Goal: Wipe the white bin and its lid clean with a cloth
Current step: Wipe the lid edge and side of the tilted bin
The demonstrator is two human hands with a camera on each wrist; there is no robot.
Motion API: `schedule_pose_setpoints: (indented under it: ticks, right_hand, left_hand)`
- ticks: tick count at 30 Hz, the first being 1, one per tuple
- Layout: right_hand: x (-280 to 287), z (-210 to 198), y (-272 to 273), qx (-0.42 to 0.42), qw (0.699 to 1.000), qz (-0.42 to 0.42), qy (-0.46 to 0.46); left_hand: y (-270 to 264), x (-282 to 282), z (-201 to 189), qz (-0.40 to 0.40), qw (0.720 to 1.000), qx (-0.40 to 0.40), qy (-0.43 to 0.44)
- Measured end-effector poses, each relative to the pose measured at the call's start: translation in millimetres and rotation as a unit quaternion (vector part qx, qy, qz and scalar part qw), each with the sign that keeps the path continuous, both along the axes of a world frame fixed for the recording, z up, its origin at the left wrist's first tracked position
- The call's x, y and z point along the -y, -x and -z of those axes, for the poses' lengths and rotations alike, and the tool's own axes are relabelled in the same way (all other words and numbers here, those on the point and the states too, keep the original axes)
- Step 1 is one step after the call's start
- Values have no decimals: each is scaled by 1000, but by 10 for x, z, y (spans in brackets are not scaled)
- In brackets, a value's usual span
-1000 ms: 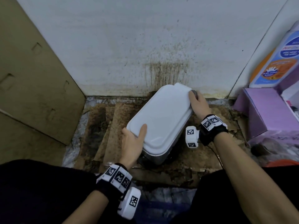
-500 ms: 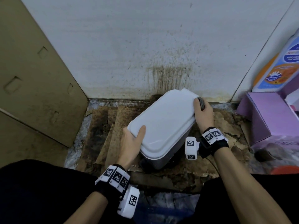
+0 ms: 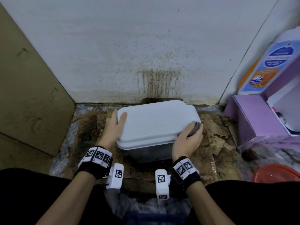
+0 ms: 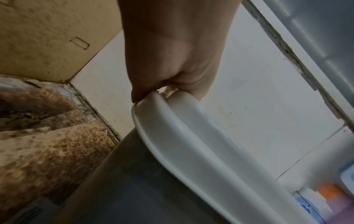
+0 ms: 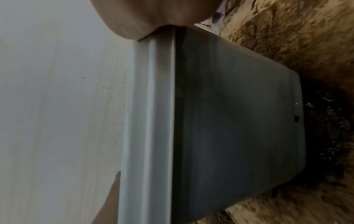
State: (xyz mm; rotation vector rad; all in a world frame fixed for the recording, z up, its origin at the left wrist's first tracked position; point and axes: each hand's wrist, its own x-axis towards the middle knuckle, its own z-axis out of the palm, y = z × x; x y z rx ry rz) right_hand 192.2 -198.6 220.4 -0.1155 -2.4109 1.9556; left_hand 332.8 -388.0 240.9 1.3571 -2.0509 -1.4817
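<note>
Bin (image 3: 151,150) has turned since 1 s ago: lid (image 3: 155,120) now lies square to the wall, at frame centre on the floor. Left hand (image 3: 113,127) grasps the lid's left end, thumb on top. Right hand (image 3: 186,142) has slid to the near right corner, clutching the cloth (image 3: 195,128), mostly hidden. One bin, one lid, one cloth.

grimy home storage corner: stained wall (image 3: 146,46), cardboard-lined floor (image 3: 90,127), detergent bottle (image 3: 269,65)

White wall (image 3: 113,46) w/ brown drip stains, soiled cardboard (image 3: 215,135) on floor, cardboard panel (image 3: 29,95) at left.
</note>
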Motion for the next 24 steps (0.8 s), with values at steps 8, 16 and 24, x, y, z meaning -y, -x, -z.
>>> schedule_pose_setpoints:
  ticks: [8,16,24]
  right_hand:
    - [-80,113,185,13,1000,2,18]
    - [-234,88,697,74,995,-7,64]
    - [-275,31,962,60,979,-176,80]
  left_hand:
    - [107,-52,87,-6,992,98,80]
    - [-25,-400,-12,-69,978,142,134]
    - [-56,-533,-46,-73,992,75,68]
